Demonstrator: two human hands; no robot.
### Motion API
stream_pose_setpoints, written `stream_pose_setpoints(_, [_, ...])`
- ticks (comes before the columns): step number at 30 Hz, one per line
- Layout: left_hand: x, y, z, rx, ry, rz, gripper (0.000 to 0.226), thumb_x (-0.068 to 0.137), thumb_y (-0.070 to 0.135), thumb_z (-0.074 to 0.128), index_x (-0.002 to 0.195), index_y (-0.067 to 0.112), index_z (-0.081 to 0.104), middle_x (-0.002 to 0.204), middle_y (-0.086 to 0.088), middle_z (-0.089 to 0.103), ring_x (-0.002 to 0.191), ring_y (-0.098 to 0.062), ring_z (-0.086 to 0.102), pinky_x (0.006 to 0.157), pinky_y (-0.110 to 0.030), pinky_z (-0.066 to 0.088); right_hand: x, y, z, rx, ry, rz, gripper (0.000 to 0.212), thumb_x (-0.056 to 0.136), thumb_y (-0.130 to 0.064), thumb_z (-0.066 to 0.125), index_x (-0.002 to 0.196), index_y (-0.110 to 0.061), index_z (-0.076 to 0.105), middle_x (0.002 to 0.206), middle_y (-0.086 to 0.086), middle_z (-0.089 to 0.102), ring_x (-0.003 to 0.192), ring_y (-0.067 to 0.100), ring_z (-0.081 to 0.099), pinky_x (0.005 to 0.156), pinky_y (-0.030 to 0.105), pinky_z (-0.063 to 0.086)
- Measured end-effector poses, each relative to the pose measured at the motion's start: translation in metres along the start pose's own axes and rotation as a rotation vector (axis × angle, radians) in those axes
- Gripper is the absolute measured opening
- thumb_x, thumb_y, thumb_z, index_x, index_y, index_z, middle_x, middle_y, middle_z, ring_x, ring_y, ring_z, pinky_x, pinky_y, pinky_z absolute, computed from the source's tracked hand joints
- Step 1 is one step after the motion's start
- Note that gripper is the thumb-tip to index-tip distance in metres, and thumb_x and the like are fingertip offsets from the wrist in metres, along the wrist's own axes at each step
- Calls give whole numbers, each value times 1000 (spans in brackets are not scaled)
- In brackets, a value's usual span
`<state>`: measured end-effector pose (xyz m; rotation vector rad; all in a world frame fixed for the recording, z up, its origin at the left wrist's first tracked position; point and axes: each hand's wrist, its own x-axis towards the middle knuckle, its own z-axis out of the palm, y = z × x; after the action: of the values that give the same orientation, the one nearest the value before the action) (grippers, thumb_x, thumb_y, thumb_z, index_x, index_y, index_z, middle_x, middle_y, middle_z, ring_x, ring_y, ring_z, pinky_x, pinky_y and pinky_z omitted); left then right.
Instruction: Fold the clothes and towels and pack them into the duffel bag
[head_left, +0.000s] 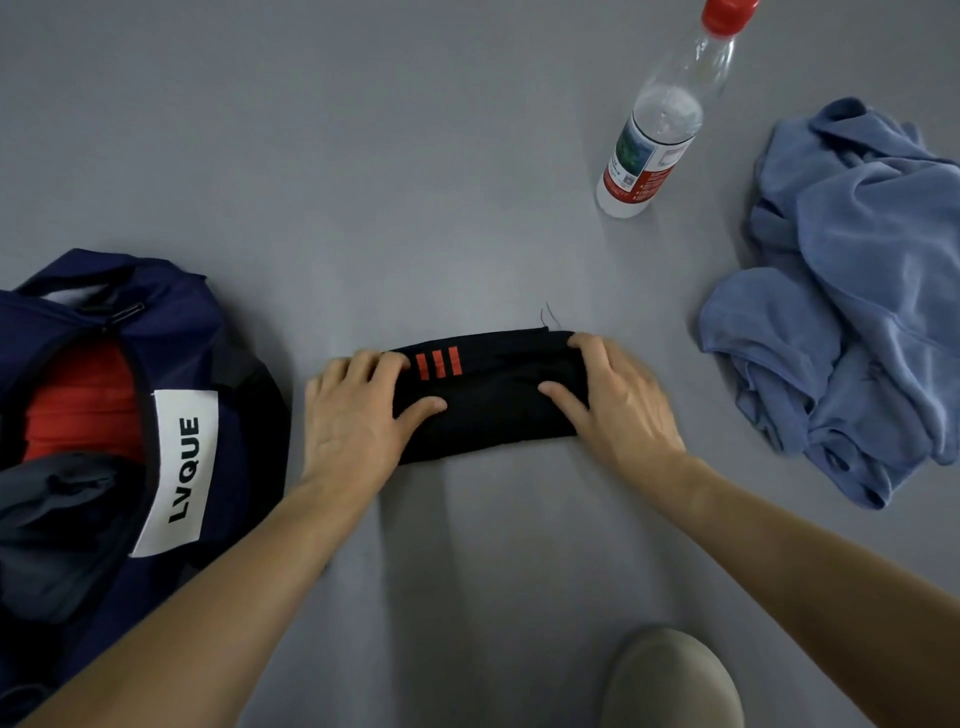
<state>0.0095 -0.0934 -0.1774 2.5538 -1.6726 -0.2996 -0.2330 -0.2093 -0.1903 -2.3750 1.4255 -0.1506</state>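
Black garment (498, 415) sits folded, left hand (353, 415) and right hand (618, 400) pressing flat, fingers relaxed, on its ends.

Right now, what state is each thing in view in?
Black garment: folded small, lying flat.
Left hand: pressing its left end.
Right hand: pressing its right end.
Duffel bag: open, clothes inside.
Blue towel: crumpled, unfolded.
Bottle: capped, standing.

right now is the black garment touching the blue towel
Apart. The head view shows bare grey floor between the black garment and the blue towel.
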Motion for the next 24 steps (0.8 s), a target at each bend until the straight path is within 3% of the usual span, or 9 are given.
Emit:
stream_pose_setpoints(2, [-7, 5, 6, -17, 151, 166, 31, 90, 41, 71, 113, 20, 65, 114, 1, 62, 106, -29, 54, 91, -42, 39, -3, -2, 5, -97, 144, -238, 43, 93, -30, 64, 132, -13, 56, 134, 10, 57, 121, 34, 55, 100, 46, 44])
stream_pose_setpoints(4, [-19, 11, 15, -76, 217, 295, 21, 92, 19, 70, 113, 18, 67, 115, 0, 63, 108, -28, 57, 98, -42, 39, -10, -4, 13, -129, 162, -459, 41, 89, -13, 63, 130, -12, 61, 144, 11, 53, 138, 33, 45, 114, 51, 33])
stream_pose_setpoints(6, [-30, 14, 24, -126, 180, 313, 30, 98, 25, 63, 126, 16, 64, 129, -1, 62, 121, -28, 57, 110, -45, 37, -21, -3, 20, -138, 85, -562, 40, 95, -17, 57, 134, -10, 60, 148, 11, 51, 146, 29, 36, 118, 56, 26])
stream_pose_setpoints(9, [-37, 7, 34, -61, -3, 267, 72, 91, 53, 66, 149, 16, 44, 154, -1, 43, 146, -26, 35, 123, -50, 21, -27, 2, 25, -168, -70, -524, 58, 98, -42, 53, 147, -11, 47, 158, 8, 39, 152, 25, 23, 121, 54, 21])
stream_pose_setpoints(12, [-33, -1, 32, -60, -68, 307, 81, 86, 46, 72, 153, 17, 37, 156, -4, 40, 148, -26, 31, 124, -48, 20, -20, 3, 24, -232, -118, -492, 63, 94, -39, 58, 149, -13, 44, 158, 6, 39, 151, 25, 25, 122, 52, 22])
stream_pose_setpoints(17, [-14, -2, 7, -243, -120, 219, 57, 90, 58, 55, 139, 28, 56, 130, 6, 58, 116, -19, 58, 97, -37, 50, -4, -10, 12, -73, -110, -390, 51, 87, -35, 49, 133, -16, 61, 132, 2, 64, 132, 24, 53, 114, 44, 38])
stream_pose_setpoints(20, [5, -5, -15, -355, -337, 49, 35, 90, 66, 52, 111, 40, 63, 92, 10, 71, 80, -14, 70, 71, -34, 55, 10, -23, -13, 33, -267, -210, 38, 93, -46, 51, 123, -26, 60, 100, 0, 71, 96, 26, 65, 84, 37, 52])
stream_pose_setpoints(22, [11, -5, -24, -361, -430, -41, 36, 87, 72, 54, 96, 38, 62, 70, 9, 66, 53, -8, 64, 57, -34, 56, 17, -24, -19, 30, -369, -162, 36, 94, -54, 52, 120, -30, 57, 99, -1, 70, 91, 26, 64, 81, 37, 51])
stream_pose_setpoints(24, [13, -6, -22, -257, -379, -85, 44, 81, 79, 53, 91, 37, 62, 65, 9, 65, 49, -6, 62, 57, -32, 54, 20, -21, -18, 54, -377, -137, 39, 93, -59, 54, 118, -29, 57, 102, -2, 68, 92, 26, 63, 82, 39, 51])
